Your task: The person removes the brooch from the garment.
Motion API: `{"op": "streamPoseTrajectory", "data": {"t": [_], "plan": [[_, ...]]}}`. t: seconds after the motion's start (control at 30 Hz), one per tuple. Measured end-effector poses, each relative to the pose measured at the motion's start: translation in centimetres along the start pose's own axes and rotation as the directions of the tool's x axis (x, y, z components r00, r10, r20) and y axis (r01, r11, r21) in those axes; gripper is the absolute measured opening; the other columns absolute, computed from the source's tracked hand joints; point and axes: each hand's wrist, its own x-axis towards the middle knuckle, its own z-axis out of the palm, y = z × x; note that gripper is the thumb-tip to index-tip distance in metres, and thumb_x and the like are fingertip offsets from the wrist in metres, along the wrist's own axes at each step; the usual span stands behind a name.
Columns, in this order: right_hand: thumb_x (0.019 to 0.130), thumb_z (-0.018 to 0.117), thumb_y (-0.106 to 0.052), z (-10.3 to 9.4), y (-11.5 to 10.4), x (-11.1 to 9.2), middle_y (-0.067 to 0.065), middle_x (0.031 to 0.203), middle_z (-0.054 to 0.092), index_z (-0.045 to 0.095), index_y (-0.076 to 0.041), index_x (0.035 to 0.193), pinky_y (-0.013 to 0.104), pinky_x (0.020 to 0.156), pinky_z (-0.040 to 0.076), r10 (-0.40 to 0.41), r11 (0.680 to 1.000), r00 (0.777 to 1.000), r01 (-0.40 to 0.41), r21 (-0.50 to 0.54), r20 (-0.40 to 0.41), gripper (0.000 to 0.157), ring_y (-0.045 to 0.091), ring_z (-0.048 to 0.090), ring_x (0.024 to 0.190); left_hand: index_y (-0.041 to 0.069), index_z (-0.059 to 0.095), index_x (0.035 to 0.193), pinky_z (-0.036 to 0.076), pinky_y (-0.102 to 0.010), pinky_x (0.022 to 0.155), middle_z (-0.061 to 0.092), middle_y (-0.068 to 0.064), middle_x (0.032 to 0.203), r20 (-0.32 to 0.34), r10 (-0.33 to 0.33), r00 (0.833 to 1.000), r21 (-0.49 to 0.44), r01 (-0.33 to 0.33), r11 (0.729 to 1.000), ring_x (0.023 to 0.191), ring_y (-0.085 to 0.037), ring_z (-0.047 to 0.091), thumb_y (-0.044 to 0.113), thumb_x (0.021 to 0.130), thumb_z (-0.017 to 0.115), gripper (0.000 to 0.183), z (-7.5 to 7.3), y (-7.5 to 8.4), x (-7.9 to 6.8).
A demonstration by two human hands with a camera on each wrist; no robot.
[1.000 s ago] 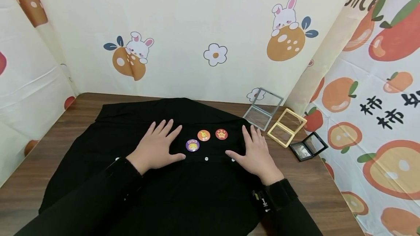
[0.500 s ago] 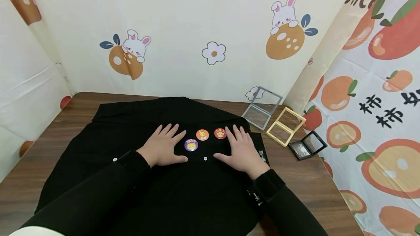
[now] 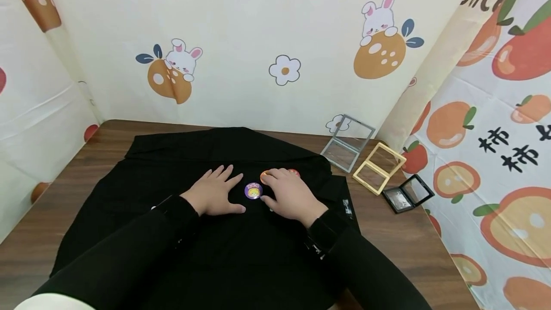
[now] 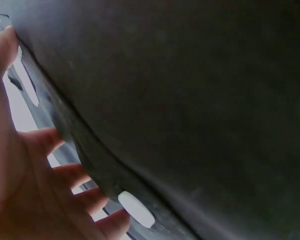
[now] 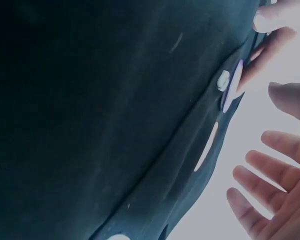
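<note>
A black garment with white buttons (image 3: 241, 257) is spread across the table. My left hand (image 3: 212, 194) lies flat on it, fingers spread, just left of a round purple badge (image 3: 253, 191). Farther right, my right hand (image 3: 292, 197) reaches over an orange badge (image 3: 264, 175) and a red badge (image 3: 294, 171), covering much of both. Its thumb is beside the purple badge. In the right wrist view the right hand's fingers (image 5: 255, 170) are extended and grip nothing. The left wrist view has my left fingers (image 4: 70, 175) along the cloth close to a white button (image 4: 136, 209).
On the right of the wooden table (image 3: 400, 257) stand three hinged square frames with clear panels: grey (image 3: 337, 143), yellow (image 3: 367, 162) and black (image 3: 401, 187). Printed fabric walls (image 3: 241, 23) enclose the back and sides of the table.
My right hand has moved left from beside the badges to over the orange and red ones. The left hand first shifted slightly right, then stayed. The badges lie where they were.
</note>
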Motion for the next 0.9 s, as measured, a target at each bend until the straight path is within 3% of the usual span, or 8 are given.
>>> {"op": "streamPoseTrajectory", "data": {"t": [0.47,0.63,0.9], "plan": [[0.1,0.069,-0.029,0.9,-0.1,2.4,0.0,0.126,0.067,0.072,-0.013,0.127,0.039,0.101,0.049,-0.095,0.995,0.994,0.095,0.007,0.047,0.031,0.019,0.061,0.113,0.017,0.036,0.163,0.017,-0.061,0.121,0.02,-0.022,0.168,0.037,-0.008,0.999,0.033,0.007,0.999,0.153,-0.046,0.017,0.068,0.095,0.059,0.088,-0.7,0.2,0.0],[0.098,0.073,-0.022,0.7,-0.3,2.9,-0.002,0.116,0.069,0.077,-0.015,0.115,0.035,0.095,0.051,-0.115,0.993,0.993,0.114,0.042,0.017,0.019,0.016,0.062,0.105,0.016,0.036,0.162,0.015,-0.064,0.121,0.018,-0.022,0.168,0.024,-0.014,1.0,-0.036,0.015,0.999,0.154,-0.046,0.013,0.061,0.097,0.062,0.084,-0.4,0.0,-0.1],[0.097,0.073,-0.021,0.7,-0.4,3.1,-0.003,0.111,0.071,0.078,-0.015,0.112,0.035,0.096,0.052,-0.099,0.993,0.994,0.095,0.073,0.047,0.017,0.015,0.064,0.104,0.019,0.032,0.164,0.004,-0.064,0.122,0.01,-0.019,0.171,0.053,-0.011,0.999,-0.158,0.019,0.987,0.155,-0.044,0.003,0.061,0.097,0.062,0.085,-0.1,-0.5,0.3]]}}
